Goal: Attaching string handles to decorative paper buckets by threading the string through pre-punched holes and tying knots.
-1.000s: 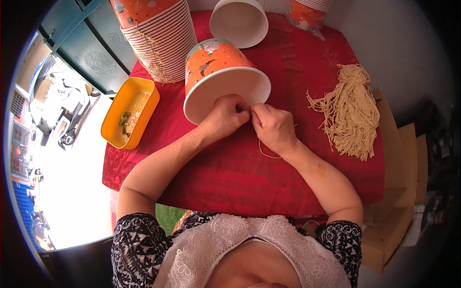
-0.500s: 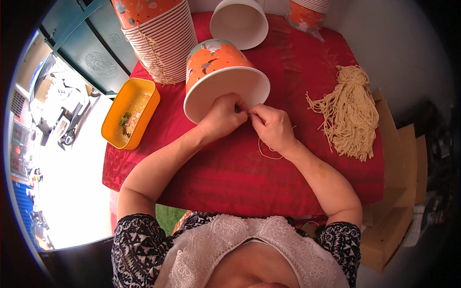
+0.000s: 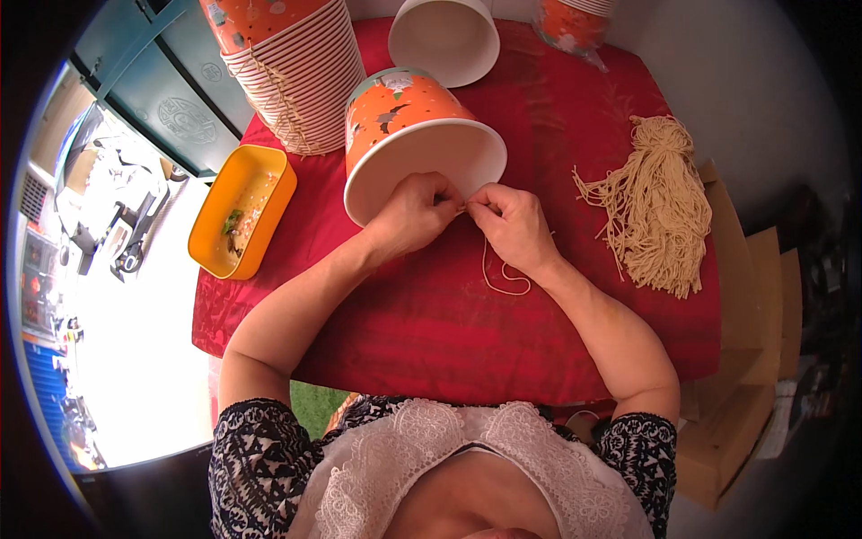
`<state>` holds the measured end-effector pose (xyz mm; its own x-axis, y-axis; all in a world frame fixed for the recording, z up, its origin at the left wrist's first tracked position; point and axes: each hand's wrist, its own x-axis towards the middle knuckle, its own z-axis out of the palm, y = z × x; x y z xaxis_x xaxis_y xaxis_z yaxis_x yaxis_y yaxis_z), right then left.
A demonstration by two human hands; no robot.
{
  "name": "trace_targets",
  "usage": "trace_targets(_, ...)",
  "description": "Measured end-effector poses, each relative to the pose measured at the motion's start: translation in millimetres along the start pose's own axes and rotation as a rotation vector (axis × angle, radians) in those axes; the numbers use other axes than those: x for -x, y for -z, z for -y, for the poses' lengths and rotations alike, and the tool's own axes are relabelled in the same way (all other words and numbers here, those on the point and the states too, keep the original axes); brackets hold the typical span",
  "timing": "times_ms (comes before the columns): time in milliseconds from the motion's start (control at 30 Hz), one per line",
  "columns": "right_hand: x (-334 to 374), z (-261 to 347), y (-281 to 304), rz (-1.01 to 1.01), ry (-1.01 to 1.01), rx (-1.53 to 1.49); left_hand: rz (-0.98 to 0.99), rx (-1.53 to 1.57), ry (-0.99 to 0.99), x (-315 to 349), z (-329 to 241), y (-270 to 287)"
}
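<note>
An orange patterned paper bucket (image 3: 409, 117) lies tipped on the red cloth, its white open mouth towards me. At the lower part of its rim, my left hand (image 3: 417, 211) is closed in a pinch with its fingertips just inside the mouth. Close beside it, my right hand (image 3: 514, 226) pinches as well, the two sets of fingertips nearly touching. Between them runs a thin tan string (image 3: 486, 269), whose loose end curls on the cloth below my right hand. The exact bit of string in the fingertips is mostly hidden.
A tall stack of paper buckets (image 3: 296, 81) tied with string stands back left, by a yellow tub (image 3: 285, 193) with scraps in it. Behind lies a white bucket (image 3: 446, 45). A bundle of tan strings (image 3: 660, 211) rests at right, near cardboard (image 3: 741, 359) beside the table.
My right hand's fingers have shifted slightly and its grip looks a little looser at the knuckles. The loose string end has moved a bit. The bucket stays almost in place.
</note>
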<state>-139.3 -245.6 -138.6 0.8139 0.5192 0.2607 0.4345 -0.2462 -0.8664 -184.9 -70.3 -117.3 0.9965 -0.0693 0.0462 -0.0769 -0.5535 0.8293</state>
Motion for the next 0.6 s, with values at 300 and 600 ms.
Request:
trace_targets(300, 2.0, -5.5, -5.1, -0.058, 0.024, 0.02, -0.054, -0.019, -0.108, -0.9, 10.4, -7.2)
trace_targets(600, 3.3, 3.1, 4.3, 0.029, 0.01, -0.004, -0.11, -0.017, -0.04, -0.2, 6.9, -3.8)
